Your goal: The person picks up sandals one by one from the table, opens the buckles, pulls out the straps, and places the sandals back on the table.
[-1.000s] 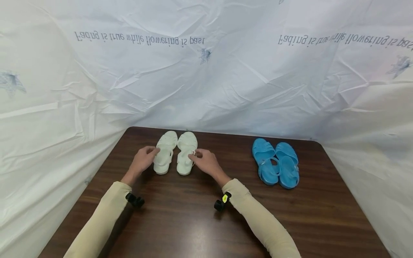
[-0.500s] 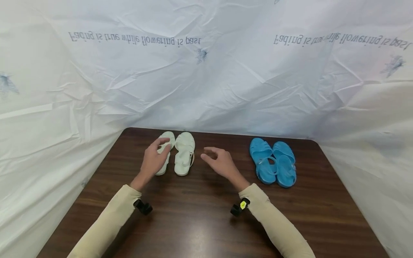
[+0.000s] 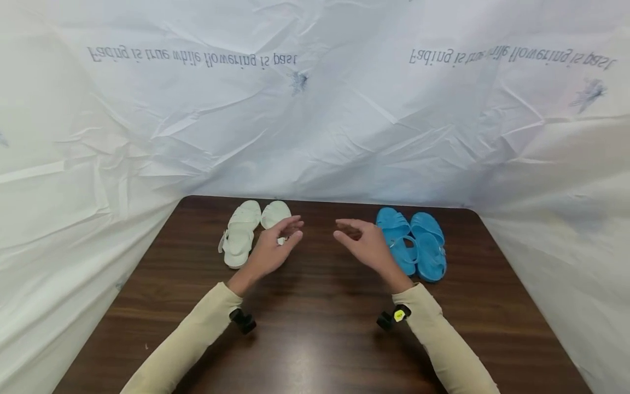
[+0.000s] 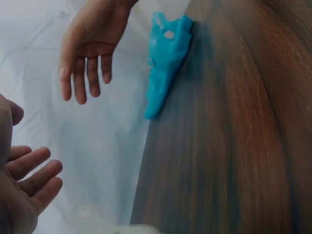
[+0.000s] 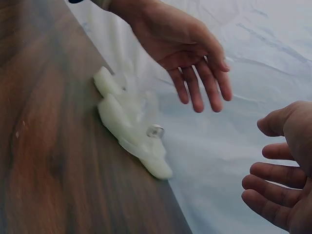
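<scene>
Both pairs sit neatly on the tabletop [image 3: 315, 328]. The left hand [image 3: 270, 253] by the white sandals [image 3: 241, 232] and right hand [image 3: 366, 249] by the blue sandals [image 3: 418, 246] are loose, holding nothing.

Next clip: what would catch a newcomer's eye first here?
Two bare hands hover open above the dark wooden table, holding nothing: the left hand in front of the pair of white plastic sandals, the right hand just beside the pair of bright blue plastic sandals. Behind the table hangs a crumpled white plastic sheet printed with mirrored lettering.
</scene>
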